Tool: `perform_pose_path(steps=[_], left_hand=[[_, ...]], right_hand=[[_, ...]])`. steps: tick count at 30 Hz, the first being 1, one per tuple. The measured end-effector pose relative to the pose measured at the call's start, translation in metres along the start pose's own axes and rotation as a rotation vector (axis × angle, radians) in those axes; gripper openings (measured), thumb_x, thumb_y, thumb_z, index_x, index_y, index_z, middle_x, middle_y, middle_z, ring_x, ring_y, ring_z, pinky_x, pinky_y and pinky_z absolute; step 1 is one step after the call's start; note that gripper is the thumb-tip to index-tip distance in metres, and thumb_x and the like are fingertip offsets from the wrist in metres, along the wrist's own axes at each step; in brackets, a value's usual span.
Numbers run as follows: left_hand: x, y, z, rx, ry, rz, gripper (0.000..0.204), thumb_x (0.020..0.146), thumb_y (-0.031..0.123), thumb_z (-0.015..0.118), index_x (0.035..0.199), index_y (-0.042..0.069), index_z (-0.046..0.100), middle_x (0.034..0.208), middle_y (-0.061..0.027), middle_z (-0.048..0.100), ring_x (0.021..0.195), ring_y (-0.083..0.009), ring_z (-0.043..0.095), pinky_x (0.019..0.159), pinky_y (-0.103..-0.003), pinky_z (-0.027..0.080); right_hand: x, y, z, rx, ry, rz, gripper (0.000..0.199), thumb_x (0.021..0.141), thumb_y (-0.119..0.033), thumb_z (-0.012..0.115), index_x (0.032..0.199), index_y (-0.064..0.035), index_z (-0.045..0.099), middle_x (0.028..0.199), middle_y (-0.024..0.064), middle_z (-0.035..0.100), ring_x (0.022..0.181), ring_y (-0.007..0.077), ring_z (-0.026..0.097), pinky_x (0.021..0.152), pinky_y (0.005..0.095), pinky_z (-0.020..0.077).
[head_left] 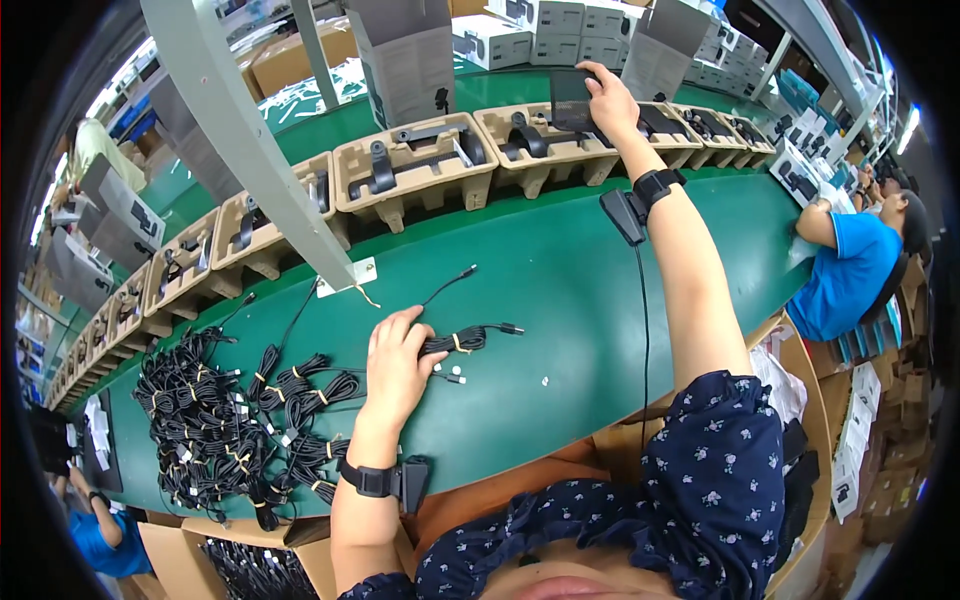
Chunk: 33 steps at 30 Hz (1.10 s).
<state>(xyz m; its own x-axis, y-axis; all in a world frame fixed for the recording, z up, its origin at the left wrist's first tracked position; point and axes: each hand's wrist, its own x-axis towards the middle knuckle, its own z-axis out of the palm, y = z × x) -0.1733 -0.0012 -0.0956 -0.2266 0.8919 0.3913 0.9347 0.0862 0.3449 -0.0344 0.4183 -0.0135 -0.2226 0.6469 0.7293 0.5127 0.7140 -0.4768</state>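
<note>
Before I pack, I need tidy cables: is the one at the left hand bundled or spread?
Bundled: the cable at the left hand is looped, a pale band around it.

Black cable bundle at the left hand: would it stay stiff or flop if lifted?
The cable bundle should mostly hold its shape, since a pale tie wraps its coils. Its plug end may droop or swing, as it sticks out past the tie.

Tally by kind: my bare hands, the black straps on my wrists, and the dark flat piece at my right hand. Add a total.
Left hand: 1
Right hand: 1
Black wrist straps: 2
Dark flat piece: 1
Total: 5
</note>
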Motion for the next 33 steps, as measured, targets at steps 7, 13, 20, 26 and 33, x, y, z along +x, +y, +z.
perform_pose_path(steps=[7,13,20,26,33], left_hand=[[-0.003,-0.007,0.0,-0.011,0.011,-0.027,0.032,0.061,0.009,0.073,0.087,0.005,0.055,0.115,-0.0101,0.053,0.109,-0.0301,0.046,0.093,-0.04,0.037],[-0.003,-0.006,0.002,-0.011,0.015,-0.045,0.033,0.061,0.01,0.073,0.087,0.005,0.053,0.114,-0.009,0.052,0.11,-0.0295,0.045,0.093,-0.04,0.036],[-0.007,-0.009,0.006,-0.054,0.116,-0.01,0.033,0.061,0.008,0.072,0.087,0.005,0.053,0.108,-0.0103,0.054,0.107,-0.0301,0.047,0.092,-0.04,0.037],[-0.004,-0.004,-0.005,-0.287,0.219,0.002,0.032,0.063,-0.005,0.061,0.092,0.004,0.054,0.089,-0.0113,0.057,0.091,-0.0323,0.054,0.08,-0.038,0.043],[-0.002,0.004,-0.005,-0.8,0.328,-0.047,0.058,0.073,-0.008,0.058,0.124,0.004,0.033,0.087,-0.0083,0.055,0.068,-0.0134,0.053,0.059,-0.025,0.045]], right_hand=[[0.005,0.016,0.028,-0.073,-0.145,-0.116,0.026,0.087,-0.018,0.047,0.111,-0.0244,0.054,0.098,0.0131,0.058,0.094,0.0327,0.055,0.077,0.0412,0.0445],[-0.042,0.043,0.054,-0.493,-0.092,-0.036,0.032,0.085,-0.025,0.051,0.114,-0.0128,0.055,0.112,0.016,0.052,0.103,0.033,0.05,0.083,0.0444,0.0422],[-0.119,-0.072,0.031,0.239,-0.265,-0.232,0.018,0.079,-0.012,0.059,0.094,-0.0041,0.06,0.095,0.0123,0.058,0.096,0.0287,0.051,0.085,0.038,0.0397],[-0.2,-0.196,-0.028,0.465,-0.779,-0.653,0.034,0.083,-0.029,0.056,0.111,-0.0087,0.055,0.104,0.0137,0.058,0.096,0.0302,0.053,0.084,0.0412,0.0414],[-0.209,-0.215,-0.051,0.533,-0.95,-0.375,0.047,0.087,-0.014,0.053,0.131,-0.0104,0.038,0.089,0.0112,0.058,0.074,0.0238,0.058,0.067,0.0325,0.047]])
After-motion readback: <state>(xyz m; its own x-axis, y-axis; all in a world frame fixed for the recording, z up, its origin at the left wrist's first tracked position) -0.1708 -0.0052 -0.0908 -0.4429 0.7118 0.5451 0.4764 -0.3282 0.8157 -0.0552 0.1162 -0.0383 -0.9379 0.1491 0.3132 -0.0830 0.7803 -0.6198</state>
